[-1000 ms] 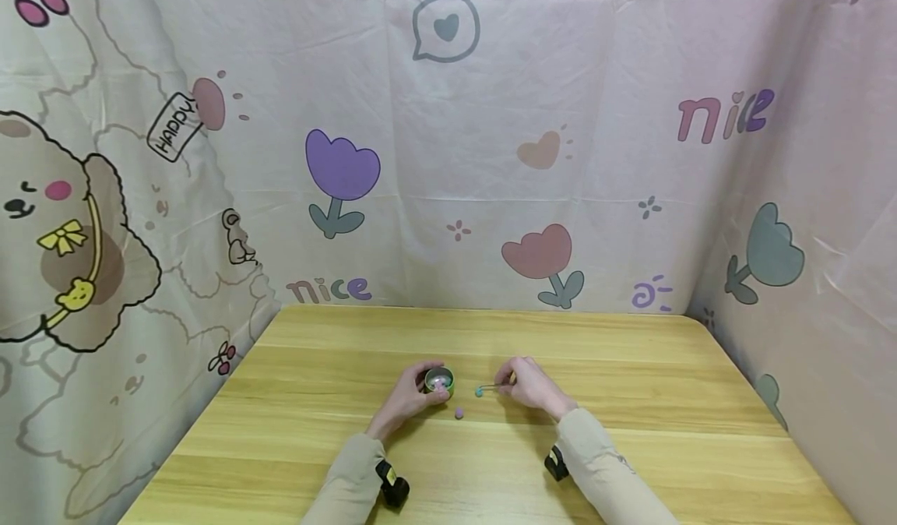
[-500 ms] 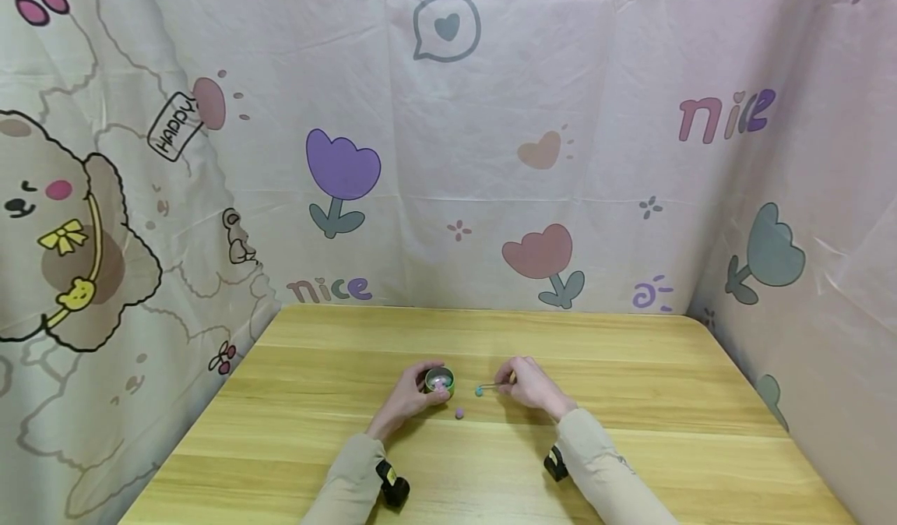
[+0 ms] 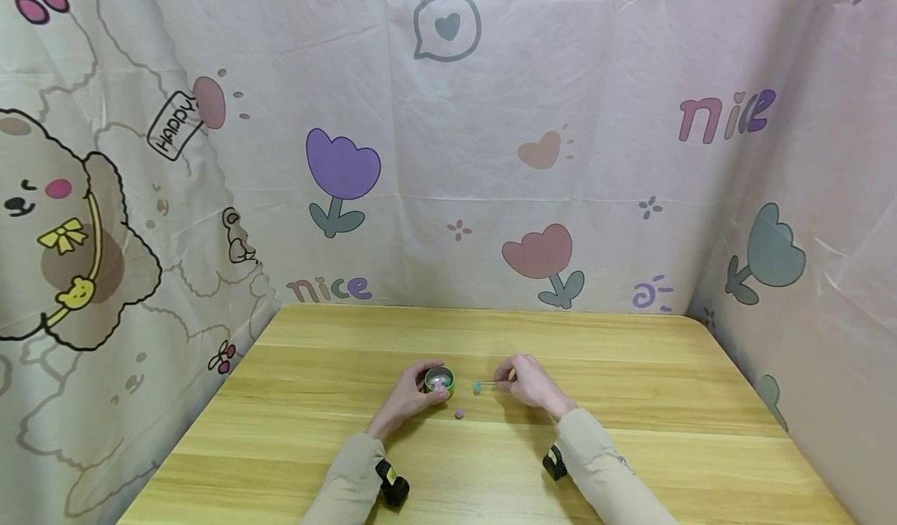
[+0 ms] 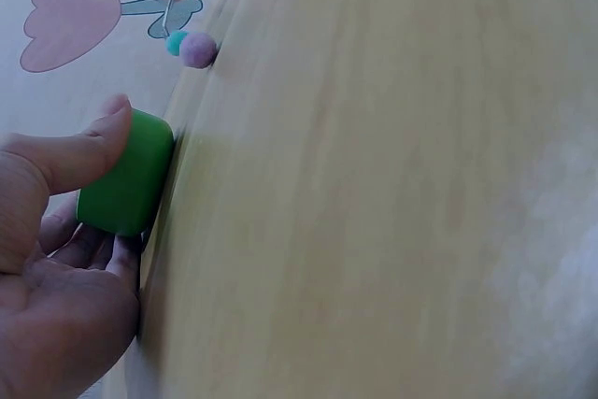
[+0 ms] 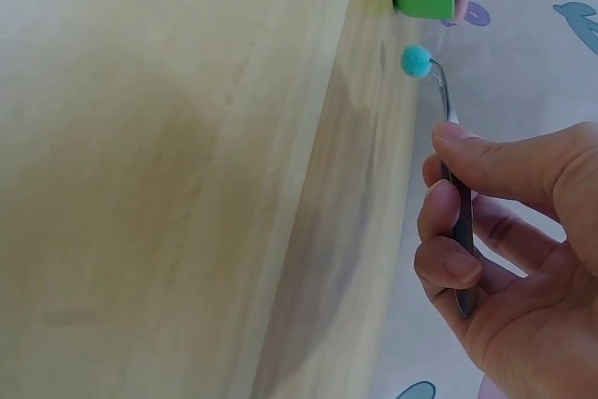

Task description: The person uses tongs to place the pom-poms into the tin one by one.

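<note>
My left hand (image 3: 409, 394) grips a small round green tin (image 4: 140, 170), thumb on the near side and fingers behind. The tin stands open-topped on the table, with pale pink and bluish bits showing inside it. In the right wrist view, my right hand (image 5: 523, 221) pinches slim metal tweezers (image 5: 446, 95) with a bent tip. A teal pompom (image 5: 416, 61) is at that tip, just to the right of the tin in the head view. Nearer the person, a purple pompom (image 3: 459, 414) lies on the wood between the two hands.
The wooden table (image 3: 336, 338) reaches back to a printed cloth (image 3: 448, 120), which also hangs along both sides. Black wrist cameras (image 3: 395, 490) sit on the beige sleeves (image 3: 608, 463).
The teal pompom has risen slightly and shifted a little left at the tweezer tip. My left hand, the tin and the purple pompom stay where they were.
</note>
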A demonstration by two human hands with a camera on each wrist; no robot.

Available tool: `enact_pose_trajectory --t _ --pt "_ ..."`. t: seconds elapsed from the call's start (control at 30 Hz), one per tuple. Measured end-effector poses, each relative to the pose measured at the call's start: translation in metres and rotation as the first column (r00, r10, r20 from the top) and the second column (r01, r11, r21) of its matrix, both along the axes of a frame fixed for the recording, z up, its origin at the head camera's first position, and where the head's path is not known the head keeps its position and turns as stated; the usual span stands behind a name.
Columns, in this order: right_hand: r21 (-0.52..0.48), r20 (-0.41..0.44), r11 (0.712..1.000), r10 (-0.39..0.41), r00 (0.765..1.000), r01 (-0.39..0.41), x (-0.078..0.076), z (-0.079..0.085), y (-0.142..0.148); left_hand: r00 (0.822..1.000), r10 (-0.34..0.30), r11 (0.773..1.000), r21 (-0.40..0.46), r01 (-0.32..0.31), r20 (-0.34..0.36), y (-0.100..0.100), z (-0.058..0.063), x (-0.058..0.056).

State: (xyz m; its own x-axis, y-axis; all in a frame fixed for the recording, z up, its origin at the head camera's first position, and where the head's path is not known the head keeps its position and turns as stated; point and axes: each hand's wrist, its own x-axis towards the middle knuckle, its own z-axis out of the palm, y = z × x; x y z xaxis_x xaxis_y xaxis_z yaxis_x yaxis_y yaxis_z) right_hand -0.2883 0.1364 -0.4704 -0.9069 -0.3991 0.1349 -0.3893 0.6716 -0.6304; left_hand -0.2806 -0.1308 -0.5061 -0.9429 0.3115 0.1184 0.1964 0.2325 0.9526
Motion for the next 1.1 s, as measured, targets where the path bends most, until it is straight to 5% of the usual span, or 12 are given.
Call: enact_pose_trajectory --t 0.67,1.1 --pt "-0.053 -0.04 0.998 -0.034 0.999 0.032 0.0 0.013 -0.019 1.0 -0.001 1.0 0.002 0.001 0.002 -0.002 -0.002 -0.002" --pt "-0.048 -0.067 0.999 0.022 0.998 -0.026 -0.004 0.021 -0.037 1.0 0.008 1.0 -0.005 -0.008 0.005 0.0 0.002 0.001"
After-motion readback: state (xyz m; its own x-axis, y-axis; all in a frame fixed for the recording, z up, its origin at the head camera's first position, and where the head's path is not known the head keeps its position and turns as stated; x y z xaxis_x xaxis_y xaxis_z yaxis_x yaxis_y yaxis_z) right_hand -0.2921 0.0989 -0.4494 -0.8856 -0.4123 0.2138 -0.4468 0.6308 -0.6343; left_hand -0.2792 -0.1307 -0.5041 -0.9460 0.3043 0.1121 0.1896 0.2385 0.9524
